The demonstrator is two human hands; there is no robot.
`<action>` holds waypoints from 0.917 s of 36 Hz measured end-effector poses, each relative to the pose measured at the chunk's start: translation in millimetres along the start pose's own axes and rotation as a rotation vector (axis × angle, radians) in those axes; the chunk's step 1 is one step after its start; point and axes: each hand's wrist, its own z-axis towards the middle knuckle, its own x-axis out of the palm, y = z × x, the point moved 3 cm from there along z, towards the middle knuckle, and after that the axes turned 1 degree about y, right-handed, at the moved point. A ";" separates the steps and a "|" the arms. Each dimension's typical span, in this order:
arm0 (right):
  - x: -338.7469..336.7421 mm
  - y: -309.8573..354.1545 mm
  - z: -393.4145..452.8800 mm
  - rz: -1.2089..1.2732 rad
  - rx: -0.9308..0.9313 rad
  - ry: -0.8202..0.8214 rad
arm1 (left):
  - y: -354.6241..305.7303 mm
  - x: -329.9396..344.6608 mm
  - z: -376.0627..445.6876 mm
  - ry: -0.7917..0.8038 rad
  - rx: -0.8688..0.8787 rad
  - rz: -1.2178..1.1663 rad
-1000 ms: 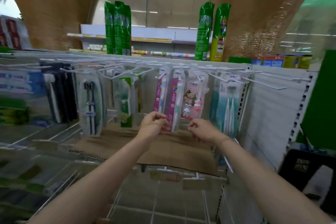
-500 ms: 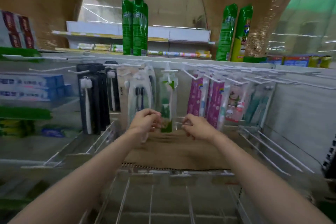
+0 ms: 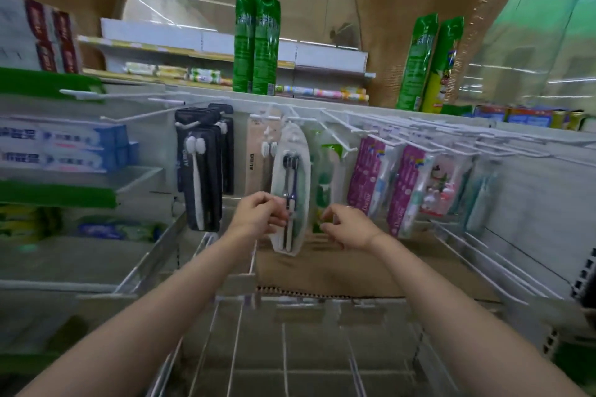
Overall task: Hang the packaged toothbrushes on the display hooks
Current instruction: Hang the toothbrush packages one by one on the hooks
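Observation:
A row of white display hooks (image 3: 338, 132) carries packaged toothbrushes. A clear pack with two dark toothbrushes (image 3: 292, 184) hangs in the middle, and my left hand (image 3: 261, 214) pinches its lower left edge. My right hand (image 3: 350, 227) is just right of it with fingers curled, at the bottom of a green toothbrush pack (image 3: 325, 177); whether it grips that pack is unclear. Black packs (image 3: 201, 171) hang to the left, a beige pack (image 3: 258, 155) behind, pink packs (image 3: 371, 177) and a cartoon pack (image 3: 442, 184) to the right.
A cardboard sheet (image 3: 354, 271) lies on the wire shelf under the hooks. Toothpaste boxes (image 3: 58, 145) sit on a shelf at left. Tall green spray cans (image 3: 256, 42) stand on top. Bare hooks (image 3: 532, 145) stick out at right. A wire basket (image 3: 283, 348) lies below.
My view and both hands have shifted left along the row, from the pink packs to the clear dark-toothbrush pack, which my left hand now pinches.

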 end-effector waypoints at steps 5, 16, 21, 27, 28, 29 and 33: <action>0.4 10.9 -3.4 0.016 -0.010 0.007 | 2.0 -4.2 -5.2 0.036 0.021 0.034; 3.6 22.6 -3.7 0.077 -0.059 0.004 | 5.1 -20.5 -11.7 -0.155 -0.028 0.046; 8.7 27.0 2.4 0.122 -0.029 -0.061 | 4.4 -18.4 -14.8 -0.173 -0.029 0.047; 19.0 44.8 7.3 0.164 -0.018 -0.096 | -0.7 -12.5 -16.2 -0.109 -0.044 0.024; 19.6 47.6 8.4 0.174 -0.028 -0.096 | -3.4 -12.5 -13.6 -0.098 -0.033 0.015; 19.6 50.0 10.5 0.186 -0.037 -0.109 | -6.0 -12.7 -10.3 -0.083 -0.024 0.016; 20.2 57.1 17.6 0.183 -0.025 -0.163 | -10.7 -17.3 1.7 -0.034 0.004 0.052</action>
